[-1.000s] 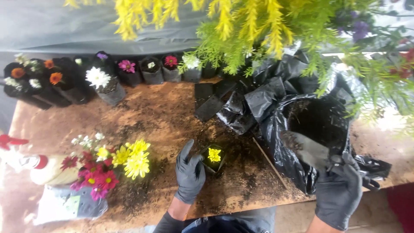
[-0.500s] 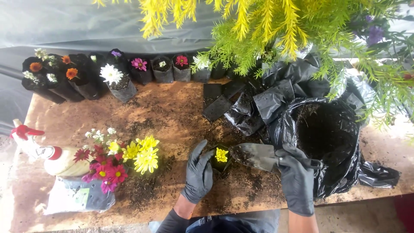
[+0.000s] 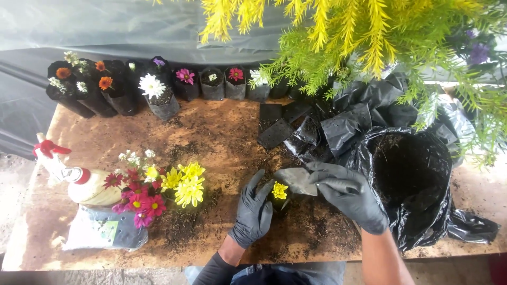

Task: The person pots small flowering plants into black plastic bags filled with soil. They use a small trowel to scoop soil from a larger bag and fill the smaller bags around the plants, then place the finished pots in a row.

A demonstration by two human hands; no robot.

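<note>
Both my hands wear black gloves. My left hand (image 3: 253, 211) cups the side of a small black planting bag (image 3: 279, 203) that holds a yellow flower (image 3: 279, 190), near the table's front edge. My right hand (image 3: 348, 196) grips a grey trowel (image 3: 296, 180), its blade held just above and to the right of the yellow flower. A large black plastic sack of dark soil (image 3: 409, 174) stands open right beside my right hand.
A wooden table (image 3: 222, 132) strewn with soil. Potted flowers in black bags (image 3: 158, 89) line the back edge. Loose cut flowers (image 3: 158, 187), a spray bottle (image 3: 79, 182) and a small packet (image 3: 105, 229) lie front left. Empty black bags (image 3: 285, 124) lie at centre. Yellow-green foliage (image 3: 359, 37) overhangs the right.
My right hand has moved left from the soil sack with the trowel, bringing its blade over the small bag with the yellow flower. My left hand stays on that bag.
</note>
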